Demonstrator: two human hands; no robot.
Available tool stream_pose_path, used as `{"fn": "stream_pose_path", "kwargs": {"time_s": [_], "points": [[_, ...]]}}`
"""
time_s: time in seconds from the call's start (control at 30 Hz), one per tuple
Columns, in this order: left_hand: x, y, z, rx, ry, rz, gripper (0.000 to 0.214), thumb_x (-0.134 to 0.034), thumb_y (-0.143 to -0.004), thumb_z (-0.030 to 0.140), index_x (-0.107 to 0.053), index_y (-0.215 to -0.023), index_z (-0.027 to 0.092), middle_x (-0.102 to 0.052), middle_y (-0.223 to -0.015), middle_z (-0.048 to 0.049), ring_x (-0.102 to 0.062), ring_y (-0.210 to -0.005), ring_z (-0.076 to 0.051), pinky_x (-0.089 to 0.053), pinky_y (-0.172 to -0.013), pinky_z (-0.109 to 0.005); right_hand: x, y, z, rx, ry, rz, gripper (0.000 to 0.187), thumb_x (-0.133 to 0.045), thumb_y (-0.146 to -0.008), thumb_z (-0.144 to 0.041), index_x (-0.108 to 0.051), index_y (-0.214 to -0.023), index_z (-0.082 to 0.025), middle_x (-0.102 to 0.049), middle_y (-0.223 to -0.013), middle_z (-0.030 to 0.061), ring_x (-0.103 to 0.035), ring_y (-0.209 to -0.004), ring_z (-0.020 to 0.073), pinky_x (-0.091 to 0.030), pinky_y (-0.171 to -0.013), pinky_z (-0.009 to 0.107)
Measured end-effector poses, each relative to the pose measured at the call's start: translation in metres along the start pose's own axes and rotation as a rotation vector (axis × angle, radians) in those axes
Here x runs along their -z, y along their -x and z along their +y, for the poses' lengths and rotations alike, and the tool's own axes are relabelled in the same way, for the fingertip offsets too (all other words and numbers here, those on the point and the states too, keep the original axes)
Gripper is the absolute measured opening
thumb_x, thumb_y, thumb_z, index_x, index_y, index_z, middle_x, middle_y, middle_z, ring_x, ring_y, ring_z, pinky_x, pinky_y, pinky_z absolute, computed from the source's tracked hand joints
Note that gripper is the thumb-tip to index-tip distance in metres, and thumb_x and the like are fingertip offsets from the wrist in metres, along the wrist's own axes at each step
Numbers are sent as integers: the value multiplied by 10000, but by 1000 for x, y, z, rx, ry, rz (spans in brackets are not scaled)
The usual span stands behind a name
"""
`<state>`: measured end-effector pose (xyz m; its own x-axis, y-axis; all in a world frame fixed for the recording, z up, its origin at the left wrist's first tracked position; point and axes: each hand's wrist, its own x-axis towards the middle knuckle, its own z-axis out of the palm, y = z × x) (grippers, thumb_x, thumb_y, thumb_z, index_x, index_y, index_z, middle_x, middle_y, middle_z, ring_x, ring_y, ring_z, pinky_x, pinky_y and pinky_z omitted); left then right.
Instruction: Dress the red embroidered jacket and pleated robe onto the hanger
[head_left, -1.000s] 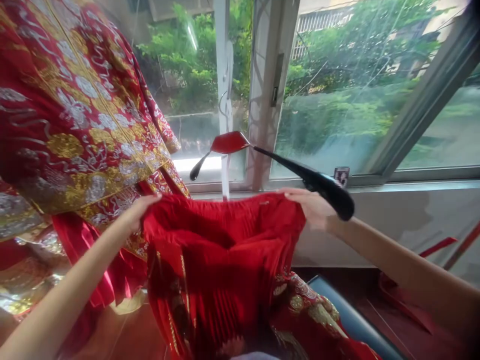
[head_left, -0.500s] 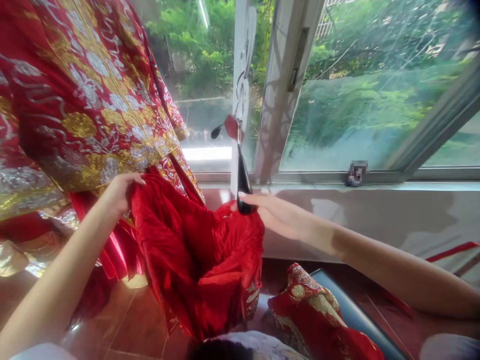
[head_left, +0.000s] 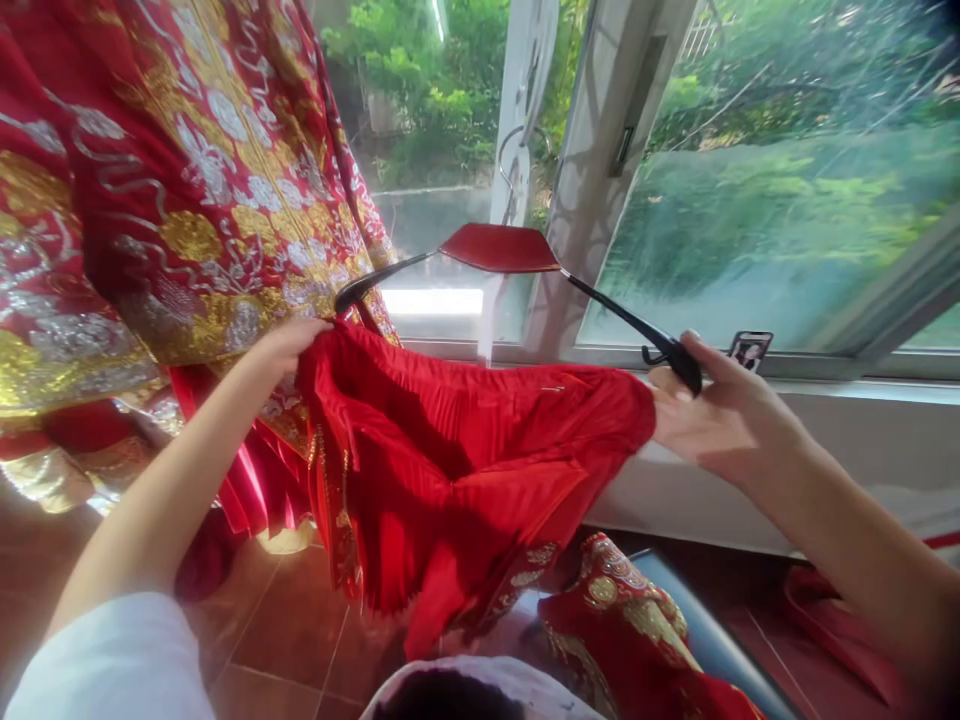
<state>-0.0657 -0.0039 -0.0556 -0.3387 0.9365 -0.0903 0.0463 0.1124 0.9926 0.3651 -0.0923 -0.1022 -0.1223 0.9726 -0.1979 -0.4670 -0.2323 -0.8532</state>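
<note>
Head view, from nearest outward: a white sleeve (head_left: pixel 112 660) covers the person's left upper arm, and below it lie brown floor tiles (head_left: pixel 262 640). To the lower right a gold-embroidered red garment (head_left: pixel 622 620) is heaped on a dark blue seat (head_left: pixel 705 630).

Higher up, the left hand (head_left: pixel 289 345) is pinched closed on one end of the waistband of a red pleated skirt (head_left: pixel 465 450). The skirt is stretched out level between both hands, its folds hanging down toward the floor. The right hand (head_left: pixel 720 420) is closed around the right tip of a clothes hanger (head_left: pixel 517 250), with the waistband's other corner touching its fingers. The hanger, black-armed with a red centre, hovers just above the waistband.

Left of that hangs a red robe (head_left: pixel 165 200), thick with gold and silver embroidery. Behind everything stands a window (head_left: pixel 750 200) showing green foliage.
</note>
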Motion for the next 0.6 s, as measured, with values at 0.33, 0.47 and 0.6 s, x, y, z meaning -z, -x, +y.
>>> {"fn": "stream_pose_path", "kwargs": {"time_s": [0.33, 0.47, 0.6], "points": [[-3, -18, 65, -575, -770, 153, 300, -536, -794, 306, -459, -543, 161, -318, -504, 47, -602, -767, -197, -493, -678, -309, 3, -7, -13, 177, 81, 71, 519, -564, -804, -411, -357, -394, -171, -372, -455, 24, -454, -482, 105, -431, -607, 297], [-6, 11, 102, -855, -960, 280, 311, -531, -804, 343, -486, -561, 155, -430, -556, 25, -622, -917, -239, -502, -777, -309, 5, -11, -15, 333, 141, 30, 456, -699, -675, -377, -381, -407, -188, -314, -404, -10, -382, -427, 92, -430, -625, 338], [-25, 50, 127, -1077, -1042, 456, 268, -454, -862, 344, -597, -735, 156, -595, -762, 29, -636, -973, -240, -495, -903, -339, 9, -21, -17, 416, 286, 48, 519, -717, -624, -462, -341, -382, -198, -285, -365, -18, -364, -403, 91, -424, -617, 339]]}}
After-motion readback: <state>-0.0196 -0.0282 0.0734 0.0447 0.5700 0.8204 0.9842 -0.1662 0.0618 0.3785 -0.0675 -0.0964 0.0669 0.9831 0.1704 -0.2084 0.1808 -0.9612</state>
